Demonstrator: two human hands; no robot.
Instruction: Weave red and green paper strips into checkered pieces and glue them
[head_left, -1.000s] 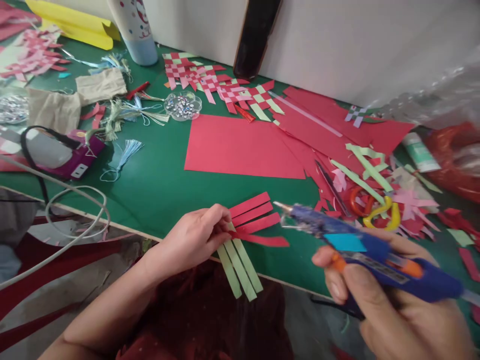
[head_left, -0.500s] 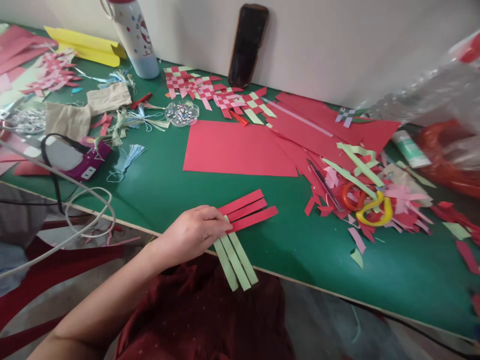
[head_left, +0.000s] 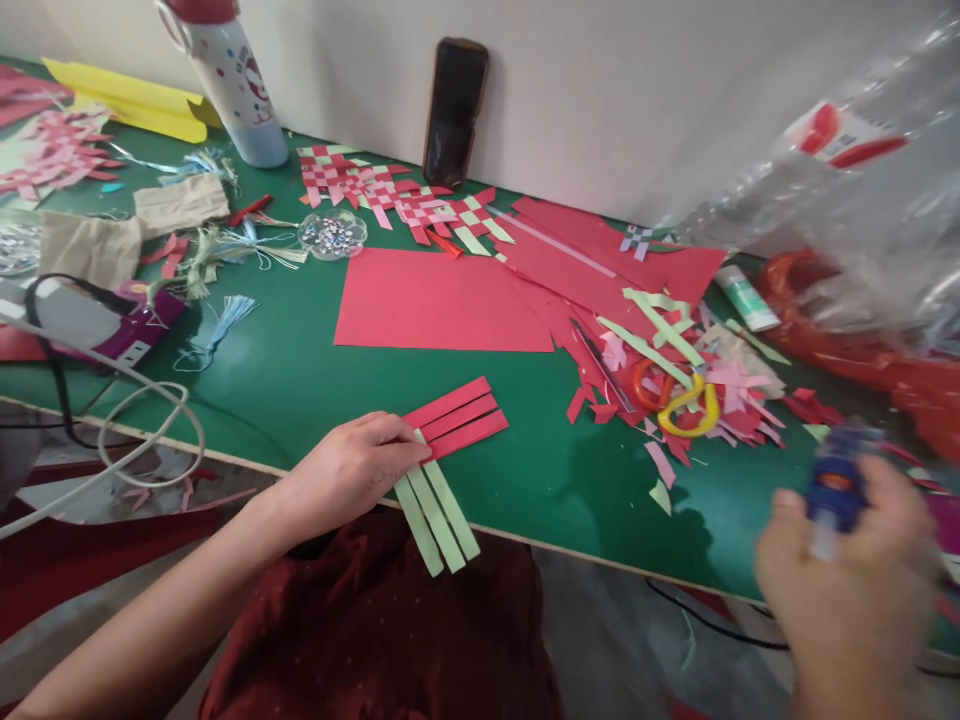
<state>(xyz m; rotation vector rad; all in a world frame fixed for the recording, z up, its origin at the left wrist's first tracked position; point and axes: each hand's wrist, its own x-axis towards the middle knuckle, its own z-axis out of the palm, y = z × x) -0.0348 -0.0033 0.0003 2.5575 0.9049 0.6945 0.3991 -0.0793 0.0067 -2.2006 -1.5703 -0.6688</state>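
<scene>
My left hand [head_left: 360, 465] is closed in a pinch on two slit paper pieces near the table's front edge. The red paper strips [head_left: 457, 412] point to the right; the light green paper strips [head_left: 439, 515] hang down over the edge, crossing near my fingertips. Exactly how they join is hidden by my fingers. At the far right, my right hand [head_left: 855, 570], blurred by motion, is closed round a small blue and clear device [head_left: 836, 490] with an orange spot. Its exact kind does not show.
A red paper sheet [head_left: 442, 300] lies ahead. Yellow-handled scissors [head_left: 690, 408] sit among paper scraps, with a glue stick [head_left: 748, 298] behind. A phone [head_left: 455, 112] leans on the wall, near woven paper pieces [head_left: 390, 190]. A bottle [head_left: 232, 85] stands at left; a white cable [head_left: 196, 430] loops there.
My right hand has come into view at the right, holding the blue device. The camera view has shifted right; my left hand keeps the paper strips pinched.
</scene>
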